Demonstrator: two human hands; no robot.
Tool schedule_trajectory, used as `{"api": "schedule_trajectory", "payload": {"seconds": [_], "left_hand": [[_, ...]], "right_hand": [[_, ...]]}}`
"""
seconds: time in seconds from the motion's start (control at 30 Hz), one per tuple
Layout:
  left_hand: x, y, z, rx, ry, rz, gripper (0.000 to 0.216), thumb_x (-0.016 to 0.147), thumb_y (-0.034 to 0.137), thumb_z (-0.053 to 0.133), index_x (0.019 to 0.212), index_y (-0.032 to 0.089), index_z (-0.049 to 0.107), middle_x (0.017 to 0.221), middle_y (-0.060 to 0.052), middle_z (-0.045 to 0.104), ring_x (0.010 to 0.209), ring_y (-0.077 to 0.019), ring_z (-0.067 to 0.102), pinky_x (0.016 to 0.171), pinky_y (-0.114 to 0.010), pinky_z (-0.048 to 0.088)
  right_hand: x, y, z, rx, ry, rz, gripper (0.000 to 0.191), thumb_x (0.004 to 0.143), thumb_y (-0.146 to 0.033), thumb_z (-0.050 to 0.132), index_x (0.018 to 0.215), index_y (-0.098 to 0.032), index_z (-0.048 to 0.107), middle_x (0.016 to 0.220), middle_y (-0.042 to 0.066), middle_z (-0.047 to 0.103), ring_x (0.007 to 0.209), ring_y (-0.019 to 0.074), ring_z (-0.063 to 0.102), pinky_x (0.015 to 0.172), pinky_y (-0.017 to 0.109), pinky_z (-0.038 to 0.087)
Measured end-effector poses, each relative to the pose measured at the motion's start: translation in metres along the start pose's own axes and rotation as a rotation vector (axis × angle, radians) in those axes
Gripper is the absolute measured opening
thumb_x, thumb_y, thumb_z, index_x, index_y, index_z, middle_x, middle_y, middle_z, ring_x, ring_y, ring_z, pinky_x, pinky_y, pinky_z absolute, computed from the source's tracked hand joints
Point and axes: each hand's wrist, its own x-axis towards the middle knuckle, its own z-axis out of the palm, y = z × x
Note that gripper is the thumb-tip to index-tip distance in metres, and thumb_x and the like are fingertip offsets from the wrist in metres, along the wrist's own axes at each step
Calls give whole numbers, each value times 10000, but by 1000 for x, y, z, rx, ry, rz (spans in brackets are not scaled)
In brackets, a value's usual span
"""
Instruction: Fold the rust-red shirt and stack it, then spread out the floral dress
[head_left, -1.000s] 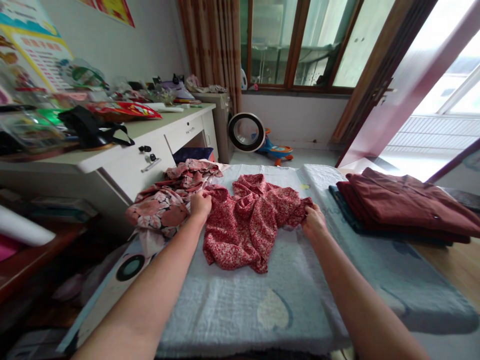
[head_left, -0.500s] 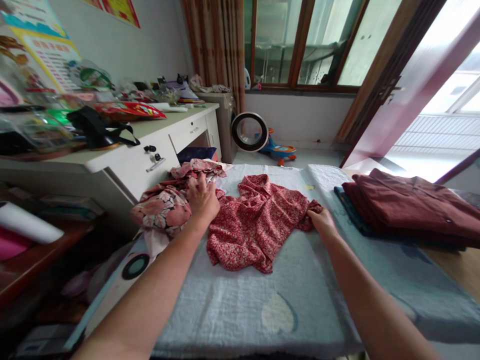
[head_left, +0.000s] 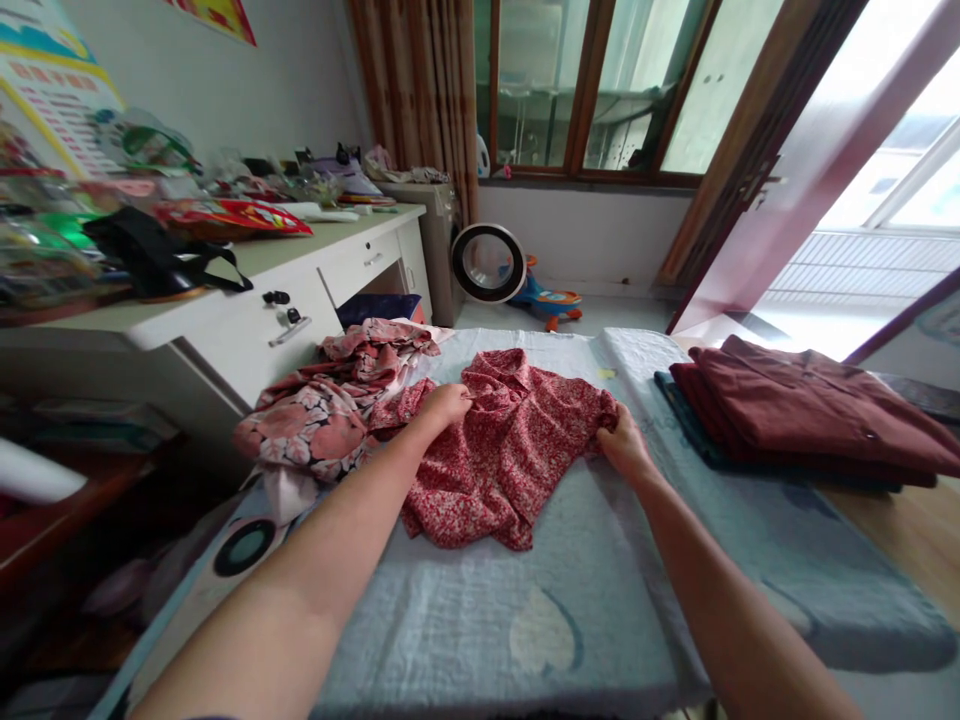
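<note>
A red shirt with a small white floral pattern lies spread on the pale blue cloth, its collar toward the far side. Near the collar, my left hand is closed on the shirt's fabric at its left shoulder. My right hand grips the end of the sleeve on the right. Part of the left sleeve lies behind my left wrist, against a crumpled pink floral garment.
Folded dark red and teal clothes are stacked at the right. A white desk crowded with items stands along the left. Beyond the cloth are a washing machine with its round door open and a blue-and-orange ride-on toy.
My left hand has moved right, from the edge of the pink garment to the shirt's shoulder, and closed on it. My right hand still holds the sleeve. The view has shifted slightly.
</note>
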Motion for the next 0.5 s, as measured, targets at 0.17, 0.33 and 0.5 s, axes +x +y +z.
{"api": "schedule_trajectory", "payload": {"seconds": [0.17,0.33,0.5], "left_hand": [[3,-36,-31,3,173,-238,200,856,219,507,864,157,697,854,-113,717,861,-247,663,759,-310,480],[0,-64,-54,-19,340,-407,265,936,200,428,1051,71,629,997,-158,673,961,-278,628,835,-404,481],[-8,-60,-47,-27,509,-370,410,895,184,517,1269,21,471,1319,-230,491,1227,-324,483,1018,-426,409]], "right_hand": [[16,10,-29,-62,96,70,493,651,-204,541,1141,-216,588,881,44,653,802,232,603,744,345,472],[26,19,-52,-205,229,118,468,660,-156,536,1124,-154,592,760,49,612,833,259,594,812,375,437],[31,27,-47,-111,368,120,372,751,-257,473,1092,-147,574,874,70,627,810,217,604,773,329,463]]}}
